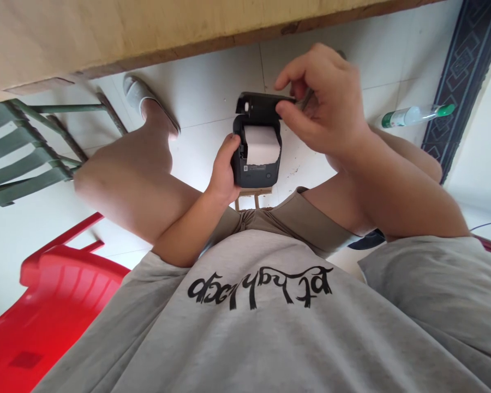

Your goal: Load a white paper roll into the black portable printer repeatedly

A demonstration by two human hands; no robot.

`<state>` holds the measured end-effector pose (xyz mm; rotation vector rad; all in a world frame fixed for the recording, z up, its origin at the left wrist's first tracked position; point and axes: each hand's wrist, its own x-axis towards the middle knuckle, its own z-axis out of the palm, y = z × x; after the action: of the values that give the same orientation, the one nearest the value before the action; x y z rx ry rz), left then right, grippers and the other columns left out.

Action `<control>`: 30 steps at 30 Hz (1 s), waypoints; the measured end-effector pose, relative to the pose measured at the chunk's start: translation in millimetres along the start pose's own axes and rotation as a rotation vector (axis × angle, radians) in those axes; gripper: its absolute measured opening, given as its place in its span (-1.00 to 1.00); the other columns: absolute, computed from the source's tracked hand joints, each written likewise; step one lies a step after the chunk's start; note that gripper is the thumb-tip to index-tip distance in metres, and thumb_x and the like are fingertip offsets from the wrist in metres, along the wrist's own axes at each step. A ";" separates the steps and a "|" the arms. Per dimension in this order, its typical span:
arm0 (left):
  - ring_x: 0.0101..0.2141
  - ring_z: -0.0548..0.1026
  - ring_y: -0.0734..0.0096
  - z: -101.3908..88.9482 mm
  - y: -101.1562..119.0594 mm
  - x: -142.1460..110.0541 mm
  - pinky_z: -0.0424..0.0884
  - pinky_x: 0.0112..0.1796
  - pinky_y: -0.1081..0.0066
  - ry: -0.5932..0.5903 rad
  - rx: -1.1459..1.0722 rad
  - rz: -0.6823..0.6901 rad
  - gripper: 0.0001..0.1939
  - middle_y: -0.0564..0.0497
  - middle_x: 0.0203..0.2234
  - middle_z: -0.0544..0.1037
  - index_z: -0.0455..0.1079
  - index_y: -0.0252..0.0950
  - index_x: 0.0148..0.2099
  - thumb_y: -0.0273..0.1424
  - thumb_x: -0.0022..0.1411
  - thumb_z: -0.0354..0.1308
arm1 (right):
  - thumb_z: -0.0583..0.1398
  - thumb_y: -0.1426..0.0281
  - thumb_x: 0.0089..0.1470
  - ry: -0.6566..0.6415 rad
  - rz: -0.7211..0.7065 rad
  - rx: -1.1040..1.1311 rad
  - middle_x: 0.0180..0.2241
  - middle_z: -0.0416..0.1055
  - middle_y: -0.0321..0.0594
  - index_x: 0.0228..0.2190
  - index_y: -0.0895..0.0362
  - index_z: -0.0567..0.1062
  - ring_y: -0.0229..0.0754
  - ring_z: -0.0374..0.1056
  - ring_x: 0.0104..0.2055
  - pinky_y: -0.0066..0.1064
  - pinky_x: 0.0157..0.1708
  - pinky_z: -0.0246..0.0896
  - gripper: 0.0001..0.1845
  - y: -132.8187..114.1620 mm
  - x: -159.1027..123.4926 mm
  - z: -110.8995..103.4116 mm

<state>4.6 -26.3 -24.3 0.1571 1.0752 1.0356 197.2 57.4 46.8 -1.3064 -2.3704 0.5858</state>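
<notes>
A small black portable printer (256,176) is in my left hand (225,169), its thumb along the near left side and its other fingers hidden underneath. The printer's lid (262,105) stands swung up, away from me. A white paper roll (262,143) sits in the exposed compartment, its loose edge lying over the front. At the lid's right corner is my right hand (323,98), thumb against the edge and some fingers curled behind it. Its index finger is bent above the lid without touching it.
A wooden table edge (167,52) runs across the far side. On the tiled floor to the right lies a plastic bottle with a green cap (413,115). A red plastic chair (65,295) and a green slatted chair (20,147) stand at the left.
</notes>
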 end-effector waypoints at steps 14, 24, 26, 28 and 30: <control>0.19 0.61 0.05 -1.6 -1.8 1.1 0.57 0.19 0.15 -0.001 0.006 0.047 -0.71 0.00 -0.30 0.58 0.39 -0.18 -0.22 -0.08 0.35 0.29 | -0.25 0.23 0.49 -0.616 0.242 -0.466 0.22 0.49 -0.17 0.14 -0.02 0.54 -0.08 0.44 0.03 -0.28 -0.27 -0.10 -0.36 -50.5 11.9 5.2; 0.06 0.66 0.13 -5.3 -2.4 1.6 0.61 0.08 0.22 0.009 0.035 0.021 -0.64 0.02 -0.30 0.59 0.43 -0.17 -0.16 0.02 0.39 0.27 | 0.07 0.29 0.32 -0.642 0.170 -0.334 0.09 0.59 -0.12 0.14 0.05 0.52 -0.12 0.48 -0.13 -0.36 -0.30 -0.08 -0.56 -39.7 7.7 17.7; -0.04 0.67 0.16 -4.2 -1.9 0.2 0.62 0.00 0.22 0.023 0.081 0.000 -0.61 0.01 -0.27 0.61 0.45 -0.16 -0.14 0.06 0.38 0.27 | 0.14 0.33 0.22 -0.644 0.185 -0.311 -0.03 0.61 -0.11 0.14 0.04 0.50 -0.12 0.46 -0.18 -0.38 -0.28 0.00 -0.54 -35.4 8.0 20.9; -0.07 0.67 0.15 -2.5 -1.2 -1.3 0.61 -0.05 0.22 0.030 0.109 -0.026 -0.57 0.00 -0.25 0.62 0.46 -0.15 -0.13 0.11 0.35 0.27 | 0.19 0.33 0.16 -0.651 0.227 -0.270 -0.07 0.62 -0.12 0.14 0.02 0.49 -0.09 0.46 -0.20 -0.36 -0.27 0.07 -0.50 -30.7 8.4 20.3; -0.03 0.66 0.10 -1.0 -0.7 -2.0 0.60 -0.05 0.20 0.039 0.116 -0.030 -0.52 -0.02 -0.23 0.62 0.46 -0.15 -0.13 0.17 0.34 0.27 | 0.22 0.34 0.10 -0.623 0.252 -0.159 -0.04 0.62 -0.16 0.12 0.00 0.48 -0.12 0.45 -0.20 -0.34 -0.24 0.15 -0.47 -25.6 8.1 13.9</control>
<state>4.1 -28.6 -24.0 0.2145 1.1706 0.9533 168.2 49.5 49.4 -1.7027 -2.7991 1.0209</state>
